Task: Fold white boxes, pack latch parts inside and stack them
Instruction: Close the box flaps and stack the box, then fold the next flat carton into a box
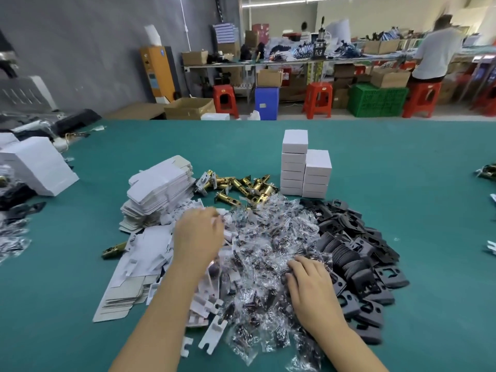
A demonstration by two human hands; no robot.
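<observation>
I see both hands apart over a big heap of little clear bags [268,251] on the green table [402,157]. The left hand [198,232] reaches to the heap's far edge; I cannot tell if its fingers hold anything. The right hand [308,280] lies on the bags, fingers loosely bent. Flat white boxes [158,194] sit left, gold latch parts [241,187] behind, black plates [357,251] right. Folded white boxes [304,170] stand stacked beyond.
</observation>
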